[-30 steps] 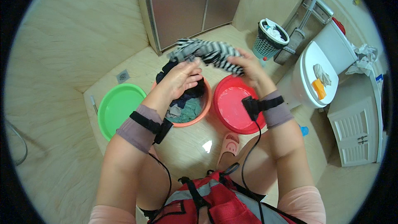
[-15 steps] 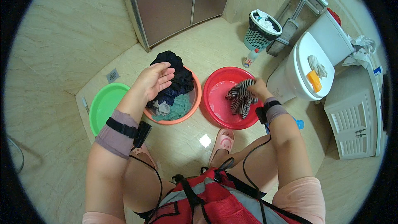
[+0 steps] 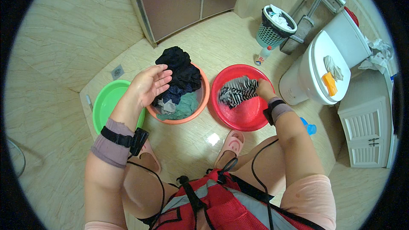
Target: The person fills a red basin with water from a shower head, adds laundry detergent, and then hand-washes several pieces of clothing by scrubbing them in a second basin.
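My right hand [image 3: 266, 90] grips one end of a black-and-white striped cloth garment [image 3: 237, 92] inside the red basin [image 3: 221, 118]. The cloth stretches leftward from my fingers over the wet, sudsy bottom; its exact kind I cannot make out. My left hand [image 3: 150, 86] is raised with the fingers stretched out and the palm turned inward, holding nothing. It hovers beside the orange basin [image 3: 205, 99], in front of its left side. Dark clothes [image 3: 183, 72] heap over that basin's far rim, with a green cloth [image 3: 184, 107] at the near side.
A green basin [image 3: 101, 110] stands at the left, partly behind my left forearm. Beyond the red basin are a bottle with a red cap [image 3: 263, 55] and a full waste basket [image 3: 272, 34]. The toilet [image 3: 315, 74] is at the right, with a blue object [image 3: 311, 128] on the floor nearby.
The striped cloth has swung left and spread out across the red basin, still held by my right hand. My left hand stays open near the orange basin; the view has shifted slightly.
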### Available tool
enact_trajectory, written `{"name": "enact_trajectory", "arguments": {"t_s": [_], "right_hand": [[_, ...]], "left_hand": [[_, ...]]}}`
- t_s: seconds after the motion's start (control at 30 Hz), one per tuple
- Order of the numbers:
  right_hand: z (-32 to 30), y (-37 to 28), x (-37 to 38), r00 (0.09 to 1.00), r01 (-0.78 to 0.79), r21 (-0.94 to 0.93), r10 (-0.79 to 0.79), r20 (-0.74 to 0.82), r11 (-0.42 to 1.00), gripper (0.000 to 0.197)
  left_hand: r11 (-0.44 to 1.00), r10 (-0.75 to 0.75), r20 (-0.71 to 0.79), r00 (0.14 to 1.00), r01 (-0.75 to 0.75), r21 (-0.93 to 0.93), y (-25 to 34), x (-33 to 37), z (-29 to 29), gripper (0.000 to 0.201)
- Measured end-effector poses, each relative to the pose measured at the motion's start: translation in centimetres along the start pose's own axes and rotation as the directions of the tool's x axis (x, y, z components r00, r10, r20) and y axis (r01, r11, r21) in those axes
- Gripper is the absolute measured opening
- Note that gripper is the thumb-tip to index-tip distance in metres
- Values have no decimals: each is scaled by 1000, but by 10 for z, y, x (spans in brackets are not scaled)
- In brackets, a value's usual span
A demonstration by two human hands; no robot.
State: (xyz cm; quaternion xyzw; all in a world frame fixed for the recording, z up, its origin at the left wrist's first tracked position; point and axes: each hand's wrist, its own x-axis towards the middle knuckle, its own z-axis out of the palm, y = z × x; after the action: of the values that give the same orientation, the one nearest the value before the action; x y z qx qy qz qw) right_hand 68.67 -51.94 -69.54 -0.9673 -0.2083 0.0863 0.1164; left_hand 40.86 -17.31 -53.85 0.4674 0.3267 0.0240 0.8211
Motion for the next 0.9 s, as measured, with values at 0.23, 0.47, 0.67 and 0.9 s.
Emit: {"name": "enact_trajectory", "arguments": {"t_s": [0.23,0.47,0.67,0.9], "right_hand": [[14,-38,-41,721,17,49,-46,692,999,29],[-4,-8,-5,994,-21,-22,19,-105,1000,25],[-4,-32,-46,803,137,-74,-67,592,988,37],[17,-39,-16,946,-123,280,27,323,952,34]], "left_hand": [[1000,11,-1,1000,-11,-8,5,1,-14,26],[999,12,4,1000,-12,-35,7,-2,-4,25],[999,13,-5,1000,-14,-35,5,-3,-19,25],[999,18,21,1000,-17,-36,7,-5,-8,26]]}}
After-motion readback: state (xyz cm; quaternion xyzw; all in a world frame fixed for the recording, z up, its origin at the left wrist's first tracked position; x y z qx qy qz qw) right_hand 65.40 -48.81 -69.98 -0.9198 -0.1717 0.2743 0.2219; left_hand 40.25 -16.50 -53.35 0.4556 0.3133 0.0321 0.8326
